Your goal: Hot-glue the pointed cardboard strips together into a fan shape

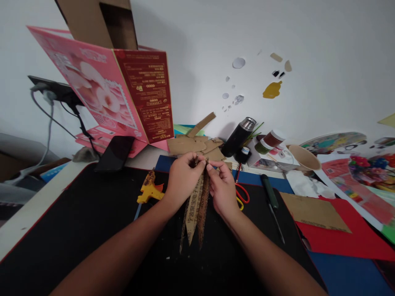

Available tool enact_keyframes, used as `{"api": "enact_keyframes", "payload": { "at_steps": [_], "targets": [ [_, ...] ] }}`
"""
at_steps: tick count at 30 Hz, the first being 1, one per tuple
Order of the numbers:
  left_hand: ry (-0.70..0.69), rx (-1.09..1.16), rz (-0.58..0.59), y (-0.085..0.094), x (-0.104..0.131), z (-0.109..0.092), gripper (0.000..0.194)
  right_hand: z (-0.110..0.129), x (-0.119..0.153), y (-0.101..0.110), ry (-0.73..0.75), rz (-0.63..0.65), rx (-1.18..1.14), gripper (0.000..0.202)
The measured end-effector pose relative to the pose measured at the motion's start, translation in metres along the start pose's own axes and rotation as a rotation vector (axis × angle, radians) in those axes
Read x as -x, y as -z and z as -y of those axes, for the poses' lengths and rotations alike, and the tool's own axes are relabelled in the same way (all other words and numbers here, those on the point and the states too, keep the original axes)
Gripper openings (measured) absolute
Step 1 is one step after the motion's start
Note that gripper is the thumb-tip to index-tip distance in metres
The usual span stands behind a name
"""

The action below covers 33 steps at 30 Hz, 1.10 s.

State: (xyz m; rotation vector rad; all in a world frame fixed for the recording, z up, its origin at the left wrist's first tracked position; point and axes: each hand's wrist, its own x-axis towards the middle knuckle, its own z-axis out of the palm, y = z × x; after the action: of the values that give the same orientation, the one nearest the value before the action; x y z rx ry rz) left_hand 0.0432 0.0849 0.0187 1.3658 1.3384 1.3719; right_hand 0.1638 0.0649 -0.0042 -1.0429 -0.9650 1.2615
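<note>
Several narrow, pointed cardboard strips [195, 209] with printed characters hang between my two hands, their tips pointing down toward me over the black mat [123, 246]. My left hand [185, 174] pinches their upper end from the left. From the right, my right hand [222, 187] closes its thumb and fingers on the same upper end, close beside my left thumb. A yellow glue gun [149, 190] lies left of my left hand. Red and yellow scissors [243, 194] are just right of my right hand.
Cardboard scraps [188, 144] are piled behind my hands, beside a black thermos [239, 135]. A black phone [115, 153] leans by a pink and red box [143, 98] at the left. A green-handled tool [270, 193] and red sheet [358, 234] lie at the right.
</note>
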Motion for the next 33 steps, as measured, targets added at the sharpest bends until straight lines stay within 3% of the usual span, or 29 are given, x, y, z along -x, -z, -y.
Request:
{"api": "enact_keyframes", "payload": {
  "at_steps": [33],
  "targets": [
    [0.028,-0.045,0.022,-0.0037,0.0020,0.0051,0.007,-0.0052,0.0017,0.0037,-0.011,-0.026,0.016,0.023]
  ]
}}
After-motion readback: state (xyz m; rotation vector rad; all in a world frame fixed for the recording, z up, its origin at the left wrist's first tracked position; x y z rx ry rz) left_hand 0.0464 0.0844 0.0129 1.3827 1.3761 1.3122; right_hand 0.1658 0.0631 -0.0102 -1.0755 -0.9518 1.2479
